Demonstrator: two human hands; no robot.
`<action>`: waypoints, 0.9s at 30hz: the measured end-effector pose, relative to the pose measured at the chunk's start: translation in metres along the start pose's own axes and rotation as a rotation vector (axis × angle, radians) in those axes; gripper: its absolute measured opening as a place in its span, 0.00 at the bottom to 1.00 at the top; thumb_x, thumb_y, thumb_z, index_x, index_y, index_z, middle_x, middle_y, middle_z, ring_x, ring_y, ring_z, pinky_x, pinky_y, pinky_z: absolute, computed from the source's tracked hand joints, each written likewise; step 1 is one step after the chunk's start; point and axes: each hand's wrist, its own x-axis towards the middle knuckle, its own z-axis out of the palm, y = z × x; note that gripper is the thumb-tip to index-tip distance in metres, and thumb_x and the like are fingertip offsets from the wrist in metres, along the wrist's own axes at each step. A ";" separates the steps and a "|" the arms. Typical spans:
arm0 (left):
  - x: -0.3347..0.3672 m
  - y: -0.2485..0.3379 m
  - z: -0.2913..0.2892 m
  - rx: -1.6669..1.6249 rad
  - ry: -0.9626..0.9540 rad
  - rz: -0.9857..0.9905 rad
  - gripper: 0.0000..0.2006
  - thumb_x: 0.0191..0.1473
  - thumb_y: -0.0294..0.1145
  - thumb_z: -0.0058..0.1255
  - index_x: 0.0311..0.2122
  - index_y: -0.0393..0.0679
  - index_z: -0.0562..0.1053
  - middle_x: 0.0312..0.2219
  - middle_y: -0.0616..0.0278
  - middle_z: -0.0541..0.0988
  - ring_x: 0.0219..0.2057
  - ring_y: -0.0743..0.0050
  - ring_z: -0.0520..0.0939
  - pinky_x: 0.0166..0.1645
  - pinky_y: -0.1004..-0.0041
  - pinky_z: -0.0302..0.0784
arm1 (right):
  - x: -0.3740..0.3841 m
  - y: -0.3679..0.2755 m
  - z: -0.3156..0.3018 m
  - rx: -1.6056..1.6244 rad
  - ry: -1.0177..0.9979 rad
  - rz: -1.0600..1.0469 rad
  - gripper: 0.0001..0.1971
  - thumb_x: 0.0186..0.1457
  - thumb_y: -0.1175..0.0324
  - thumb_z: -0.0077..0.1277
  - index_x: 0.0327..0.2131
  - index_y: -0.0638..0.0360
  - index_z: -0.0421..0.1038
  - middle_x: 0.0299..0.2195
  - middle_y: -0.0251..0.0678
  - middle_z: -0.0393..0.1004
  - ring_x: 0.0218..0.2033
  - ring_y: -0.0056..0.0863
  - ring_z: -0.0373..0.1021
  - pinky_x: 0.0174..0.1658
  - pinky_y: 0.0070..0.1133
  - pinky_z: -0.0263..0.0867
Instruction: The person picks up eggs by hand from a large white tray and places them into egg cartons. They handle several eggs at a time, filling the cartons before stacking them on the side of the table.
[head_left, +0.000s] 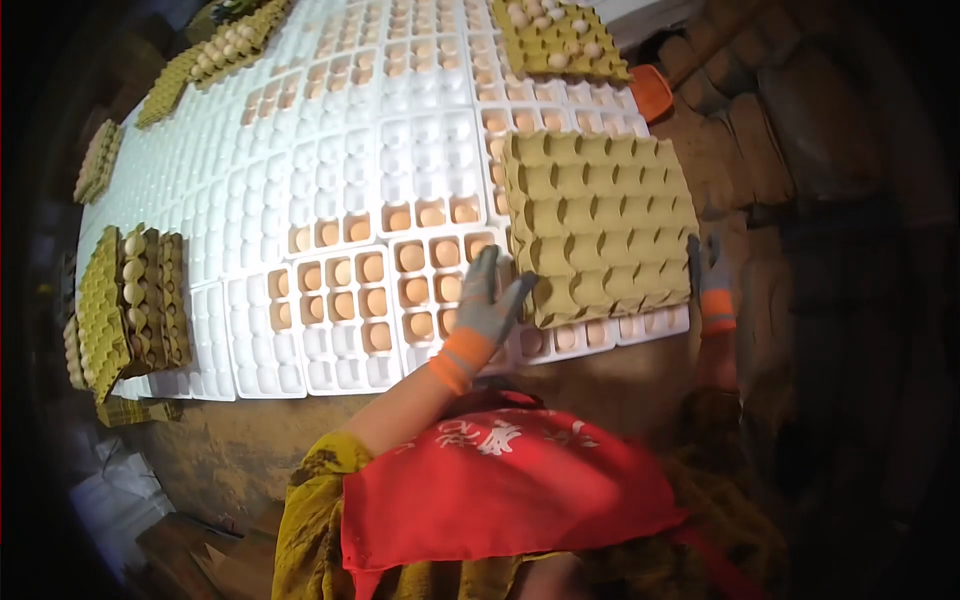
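A tan pulp egg tray (600,220) lies over the white egg trays at the right, its bumpy side up. Beside its left edge my left hand (486,308), in a grey glove with an orange cuff, has its fingers spread. The thumb reaches to the tray's near left corner, while the other fingers lie over brown eggs (412,256). Along the pulp tray's right edge is my right hand (714,275), gloved alike, with fingers stretched out and apart, one close against the edge. Whatever lies under the pulp tray is mostly hidden.
Many white trays (345,375) cover the table, some pockets holding eggs. Pulp trays with eggs stand at the left (135,300), far left (225,50) and far right (560,40). An orange container (652,94) sits past the right edge. Sacks (752,140) lie beyond it.
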 end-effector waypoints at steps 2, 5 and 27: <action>0.013 -0.008 -0.024 0.125 -0.183 0.031 0.29 0.59 0.35 0.57 0.63 0.35 0.64 0.57 0.47 0.72 0.55 0.57 0.75 0.60 0.63 0.70 | -0.006 -0.079 0.048 0.315 -0.333 -0.088 0.33 0.63 0.55 0.55 0.62 0.72 0.60 0.60 0.57 0.67 0.63 0.47 0.62 0.66 0.34 0.55; 0.002 0.017 0.002 -0.306 0.008 -0.092 0.30 0.60 0.33 0.56 0.64 0.35 0.61 0.53 0.52 0.74 0.52 0.64 0.75 0.57 0.66 0.72 | -0.026 -0.116 -0.012 0.798 -0.292 0.140 0.25 0.68 0.59 0.48 0.61 0.65 0.64 0.43 0.38 0.78 0.39 0.22 0.74 0.42 0.18 0.71; -0.086 -0.020 -0.658 -0.679 1.522 0.456 0.29 0.64 0.27 0.51 0.67 0.44 0.57 0.57 0.57 0.71 0.55 0.64 0.74 0.61 0.67 0.71 | -0.275 -0.588 0.187 1.117 -1.093 -0.387 0.27 0.64 0.72 0.51 0.65 0.63 0.60 0.57 0.42 0.71 0.53 0.28 0.72 0.58 0.25 0.67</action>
